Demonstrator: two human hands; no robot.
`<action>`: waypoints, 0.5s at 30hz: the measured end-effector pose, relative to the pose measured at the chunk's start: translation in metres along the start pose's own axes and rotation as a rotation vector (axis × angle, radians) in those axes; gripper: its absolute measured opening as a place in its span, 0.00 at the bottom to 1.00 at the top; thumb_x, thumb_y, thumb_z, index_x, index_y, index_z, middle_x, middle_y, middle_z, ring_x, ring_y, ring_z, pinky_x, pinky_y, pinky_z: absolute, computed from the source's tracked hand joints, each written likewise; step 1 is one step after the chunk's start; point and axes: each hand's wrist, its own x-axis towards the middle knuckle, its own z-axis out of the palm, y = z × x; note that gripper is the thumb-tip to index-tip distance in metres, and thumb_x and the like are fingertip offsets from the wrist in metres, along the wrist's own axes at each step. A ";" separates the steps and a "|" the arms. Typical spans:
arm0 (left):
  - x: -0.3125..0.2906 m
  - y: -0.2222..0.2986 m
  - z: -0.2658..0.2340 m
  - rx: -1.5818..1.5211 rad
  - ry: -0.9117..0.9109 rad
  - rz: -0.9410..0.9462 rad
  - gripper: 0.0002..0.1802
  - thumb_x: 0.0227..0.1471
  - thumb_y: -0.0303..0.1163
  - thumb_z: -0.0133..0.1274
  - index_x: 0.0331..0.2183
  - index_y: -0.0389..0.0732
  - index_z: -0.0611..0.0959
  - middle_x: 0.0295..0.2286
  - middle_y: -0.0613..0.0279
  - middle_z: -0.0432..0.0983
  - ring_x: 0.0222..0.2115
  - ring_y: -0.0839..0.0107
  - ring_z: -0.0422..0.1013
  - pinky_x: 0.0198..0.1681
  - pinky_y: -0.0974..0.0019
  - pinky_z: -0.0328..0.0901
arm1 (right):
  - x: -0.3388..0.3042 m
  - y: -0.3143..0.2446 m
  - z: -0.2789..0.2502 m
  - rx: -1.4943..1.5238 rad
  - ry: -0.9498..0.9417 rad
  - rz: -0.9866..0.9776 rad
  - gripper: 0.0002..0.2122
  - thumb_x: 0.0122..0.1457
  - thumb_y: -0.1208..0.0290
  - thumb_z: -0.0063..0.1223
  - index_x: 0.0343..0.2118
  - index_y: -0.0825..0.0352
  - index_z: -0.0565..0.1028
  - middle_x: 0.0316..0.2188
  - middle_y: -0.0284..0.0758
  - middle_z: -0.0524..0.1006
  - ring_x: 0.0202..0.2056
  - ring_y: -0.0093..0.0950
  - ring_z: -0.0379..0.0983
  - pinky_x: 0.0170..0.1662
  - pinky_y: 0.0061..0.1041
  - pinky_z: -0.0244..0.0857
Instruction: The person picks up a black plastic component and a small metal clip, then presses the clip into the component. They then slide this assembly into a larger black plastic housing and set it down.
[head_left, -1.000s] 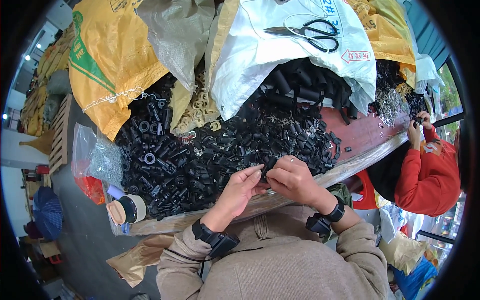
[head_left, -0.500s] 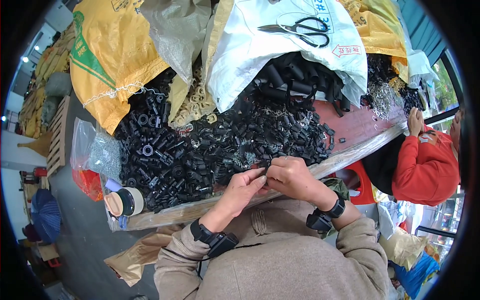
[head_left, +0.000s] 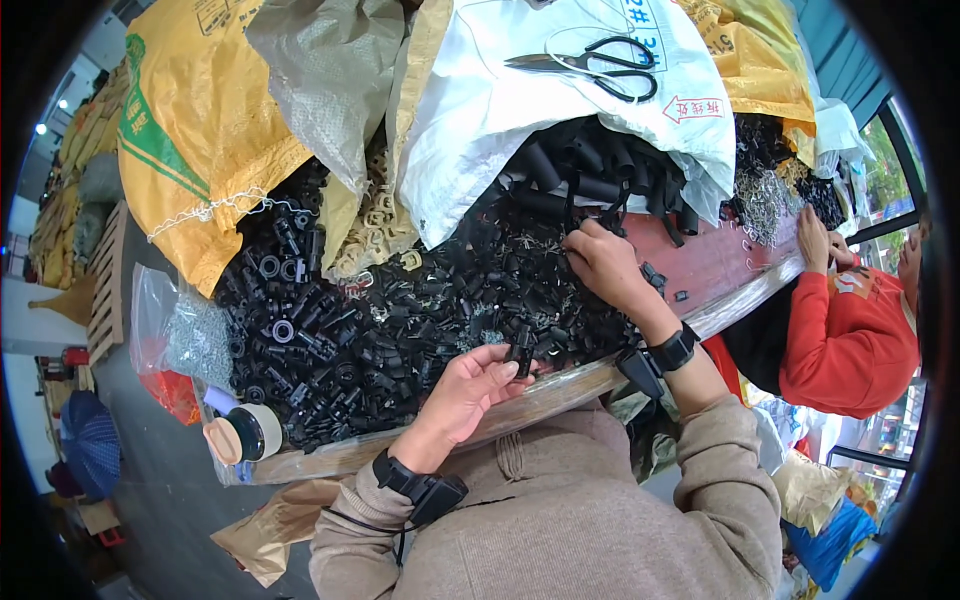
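Observation:
Near the table's front edge, my left hand (head_left: 468, 393) pinches a small black plastic part (head_left: 521, 346) between thumb and fingers. My right hand (head_left: 610, 266) is farther away on the right, fingers bent and drawn together at the pile of small black plastic parts (head_left: 450, 300). Its fingertips touch the far right of the pile, near thin metal pieces (head_left: 545, 243). Whatever they hold, if anything, is hidden. Larger black tubes (head_left: 590, 165) spill from a white sack (head_left: 470, 120) just beyond this hand.
Black scissors (head_left: 600, 68) lie on the white sack. A yellow sack (head_left: 210, 110) and cream-coloured clips (head_left: 370, 225) are farther left. A lidded cup (head_left: 245, 433) stands at the near left corner. On the right, a co-worker in a red top (head_left: 850, 340) handles parts.
My right hand has left my left hand and moved away to the far right of the pile. My left hand stays near the edge, now showing the black part it holds.

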 end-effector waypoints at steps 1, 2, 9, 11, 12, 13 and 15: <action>0.000 0.000 -0.001 -0.002 0.003 0.002 0.14 0.47 0.27 0.48 0.38 0.35 0.70 0.34 0.55 0.71 0.33 0.70 0.69 0.37 0.71 0.65 | 0.000 0.001 0.002 -0.018 -0.055 -0.008 0.05 0.43 0.76 0.49 0.25 0.67 0.69 0.20 0.37 0.65 0.24 0.36 0.66 0.25 0.29 0.59; 0.000 0.000 -0.001 -0.004 0.005 0.004 0.14 0.47 0.27 0.48 0.38 0.35 0.70 0.34 0.56 0.71 0.33 0.70 0.69 0.37 0.71 0.65 | 0.000 0.001 0.004 -0.036 -0.108 -0.016 0.06 0.43 0.76 0.49 0.26 0.67 0.68 0.20 0.37 0.65 0.24 0.37 0.66 0.25 0.29 0.59; -0.003 -0.004 0.001 -0.023 0.008 0.027 0.13 0.47 0.28 0.49 0.37 0.35 0.71 0.33 0.58 0.71 0.33 0.71 0.69 0.37 0.72 0.64 | -0.018 0.002 -0.009 0.282 -0.044 0.101 0.04 0.47 0.74 0.48 0.25 0.67 0.68 0.17 0.34 0.66 0.18 0.26 0.64 0.21 0.23 0.57; -0.005 -0.004 0.003 -0.021 0.010 0.035 0.13 0.47 0.28 0.49 0.37 0.35 0.71 0.33 0.58 0.71 0.33 0.71 0.69 0.37 0.72 0.64 | -0.026 -0.002 -0.015 0.378 -0.015 0.143 0.04 0.48 0.73 0.48 0.24 0.67 0.68 0.16 0.32 0.67 0.17 0.23 0.63 0.20 0.21 0.56; -0.006 -0.003 0.005 -0.019 0.007 0.047 0.13 0.47 0.28 0.49 0.37 0.35 0.71 0.33 0.58 0.72 0.33 0.71 0.69 0.37 0.72 0.64 | -0.030 -0.004 -0.017 0.636 -0.059 0.297 0.04 0.49 0.73 0.47 0.24 0.67 0.68 0.16 0.31 0.67 0.17 0.20 0.62 0.19 0.18 0.55; -0.006 -0.003 0.006 -0.018 0.005 0.059 0.13 0.47 0.28 0.49 0.37 0.35 0.71 0.33 0.59 0.72 0.33 0.72 0.69 0.37 0.72 0.64 | -0.034 -0.007 -0.020 0.892 -0.104 0.452 0.05 0.51 0.72 0.47 0.23 0.67 0.68 0.16 0.30 0.67 0.16 0.17 0.61 0.19 0.15 0.53; -0.007 -0.002 0.008 -0.017 0.002 0.070 0.13 0.47 0.28 0.49 0.37 0.35 0.71 0.33 0.59 0.72 0.33 0.72 0.69 0.37 0.73 0.64 | -0.040 -0.014 -0.024 1.148 -0.152 0.608 0.05 0.52 0.71 0.46 0.23 0.67 0.68 0.16 0.28 0.68 0.16 0.15 0.60 0.18 0.13 0.52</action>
